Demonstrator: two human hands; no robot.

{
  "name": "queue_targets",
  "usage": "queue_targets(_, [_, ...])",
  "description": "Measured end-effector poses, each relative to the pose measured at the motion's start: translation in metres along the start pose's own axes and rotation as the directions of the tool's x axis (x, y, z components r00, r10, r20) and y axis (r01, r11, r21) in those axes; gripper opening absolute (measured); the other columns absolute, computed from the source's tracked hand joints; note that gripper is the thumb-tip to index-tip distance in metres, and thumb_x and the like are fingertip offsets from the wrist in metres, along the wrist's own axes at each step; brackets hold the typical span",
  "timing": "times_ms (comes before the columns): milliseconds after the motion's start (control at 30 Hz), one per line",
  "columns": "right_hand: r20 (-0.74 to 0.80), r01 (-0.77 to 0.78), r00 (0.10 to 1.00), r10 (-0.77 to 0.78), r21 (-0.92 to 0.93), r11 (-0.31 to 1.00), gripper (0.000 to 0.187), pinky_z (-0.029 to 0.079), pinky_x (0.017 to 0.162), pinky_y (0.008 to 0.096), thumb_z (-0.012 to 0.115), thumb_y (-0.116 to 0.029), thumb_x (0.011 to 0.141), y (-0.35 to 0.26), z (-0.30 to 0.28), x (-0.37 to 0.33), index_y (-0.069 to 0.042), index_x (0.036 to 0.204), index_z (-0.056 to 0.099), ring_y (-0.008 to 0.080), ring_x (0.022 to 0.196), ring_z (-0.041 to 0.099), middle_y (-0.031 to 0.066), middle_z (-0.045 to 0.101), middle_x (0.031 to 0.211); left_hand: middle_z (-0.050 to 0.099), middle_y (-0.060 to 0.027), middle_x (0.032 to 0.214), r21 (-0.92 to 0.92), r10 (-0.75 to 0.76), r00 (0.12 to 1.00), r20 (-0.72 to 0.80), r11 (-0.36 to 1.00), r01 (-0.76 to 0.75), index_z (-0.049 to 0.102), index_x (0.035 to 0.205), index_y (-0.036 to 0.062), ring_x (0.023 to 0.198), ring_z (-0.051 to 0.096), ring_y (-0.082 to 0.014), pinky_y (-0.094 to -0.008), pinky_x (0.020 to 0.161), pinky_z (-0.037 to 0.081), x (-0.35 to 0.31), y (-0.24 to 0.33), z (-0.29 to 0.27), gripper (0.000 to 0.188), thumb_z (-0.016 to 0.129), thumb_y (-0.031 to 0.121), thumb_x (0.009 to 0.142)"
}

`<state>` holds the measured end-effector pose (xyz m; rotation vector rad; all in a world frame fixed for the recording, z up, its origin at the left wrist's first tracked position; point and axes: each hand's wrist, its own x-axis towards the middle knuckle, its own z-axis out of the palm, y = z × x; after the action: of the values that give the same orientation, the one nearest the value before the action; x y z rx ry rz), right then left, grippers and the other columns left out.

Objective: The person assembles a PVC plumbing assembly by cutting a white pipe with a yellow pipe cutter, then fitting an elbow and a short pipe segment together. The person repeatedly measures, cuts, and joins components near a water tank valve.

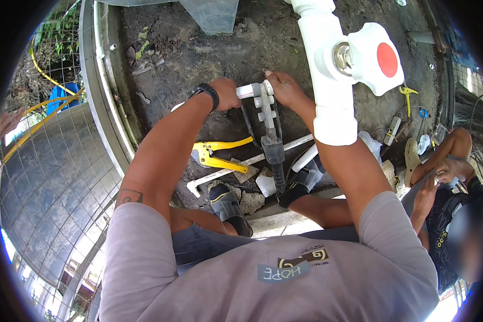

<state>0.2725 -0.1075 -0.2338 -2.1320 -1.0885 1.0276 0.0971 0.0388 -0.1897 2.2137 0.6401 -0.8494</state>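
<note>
My left hand (226, 94), with a black watch on the wrist, is closed round a white plastic pipe (246, 92). The pipe's right end meets the top of a pipe fusion heating tool (267, 110), whose flat plate carries several short sockets. Below the plate is its dark body (273, 151) and ribbed black handle, pointing down toward my feet. At the opposite side of the plate, the fingers of my right hand (286, 90) are closed round a small white pipe fitting (268, 86), mostly hidden by the hand.
A white pipe with a valve (335, 59) and red-centred knob looms close above my right forearm. Yellow-handled pipe cutters (217, 154) and a thin white pipe (247, 162) lie near my feet. Wire fencing (53, 177) runs along the left; another person (445, 177) sits at right.
</note>
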Motion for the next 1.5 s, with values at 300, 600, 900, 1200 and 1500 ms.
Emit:
queue_targets(300, [0.055, -0.038, 0.998, 0.035, 0.06, 0.997, 0.054, 0.044, 0.089, 0.0509, 0.041, -0.04, 0.101, -0.019, -0.018, -0.018, 0.009, 0.092, 0.063, 0.0518, 0.098, 0.058, 0.0336, 0.063, 0.096, 0.072, -0.0205, 0.096, 0.102, -0.042, 0.985, -0.164, 0.993, 0.06, 0.07, 0.111, 0.0058, 0.093, 0.07, -0.0395, -0.0479, 0.088, 0.055, -0.017, 0.018, 0.014, 0.036, 0.064, 0.025, 0.081])
queue_targets(600, [0.177, -0.022, 0.983, 0.05, -0.16, 0.987, 0.058, 0.042, 0.095, 0.0509, 0.039, -0.045, 0.102, 0.025, -0.004, 0.006, 0.007, 0.104, 0.065, 0.0496, 0.106, 0.057, 0.0314, 0.064, 0.108, 0.072, -0.0207, 0.093, 0.059, -0.081, 0.941, -0.329, 0.993, 0.106, 0.068, 0.108, 0.0065, 0.089, 0.071, -0.0377, -0.0458, 0.083, 0.056, -0.039, 0.033, 0.02, 0.032, 0.068, 0.025, 0.081])
queue_targets(900, [0.202, 0.084, 0.976, -0.078, -0.022, 0.996, 0.054, 0.046, 0.081, 0.0452, 0.042, -0.044, 0.104, -0.02, -0.038, -0.017, 0.005, 0.097, 0.063, 0.0417, 0.088, 0.062, 0.0258, 0.064, 0.093, 0.072, -0.0169, 0.086, -0.286, -0.007, 0.947, 0.322, 0.953, 0.104, 0.068, 0.11, 0.0044, 0.081, 0.07, -0.0334, -0.0452, 0.077, 0.054, -0.015, 0.012, -0.021, 0.042, 0.074, 0.03, 0.076])
queue_targets(1200, [0.052, 0.117, 0.992, -0.118, 0.019, 0.993, 0.04, 0.043, 0.078, 0.0484, 0.042, -0.029, 0.101, 0.003, -0.02, -0.011, 0.005, 0.089, 0.058, 0.0453, 0.083, 0.058, 0.0276, 0.06, 0.085, 0.072, -0.0202, 0.1, -0.042, -0.042, 0.999, 0.004, 0.998, 0.042, 0.071, 0.106, 0.0044, 0.094, 0.07, -0.0339, -0.0447, 0.085, 0.054, -0.012, 0.021, -0.002, 0.039, 0.07, 0.028, 0.075])
queue_targets(1500, [0.177, 0.034, 0.984, -0.011, -0.127, 0.991, 0.052, 0.044, 0.084, 0.0484, 0.039, -0.039, 0.102, 0.046, -0.007, 0.016, 0.007, 0.089, 0.06, 0.0463, 0.09, 0.06, 0.0286, 0.064, 0.094, 0.072, -0.0173, 0.103, 0.112, -0.127, 0.975, -0.181, 0.982, 0.149, 0.07, 0.111, 0.0087, 0.1, 0.069, -0.0347, -0.0462, 0.086, 0.056, -0.042, 0.047, 0.001, 0.032, 0.065, 0.024, 0.083])
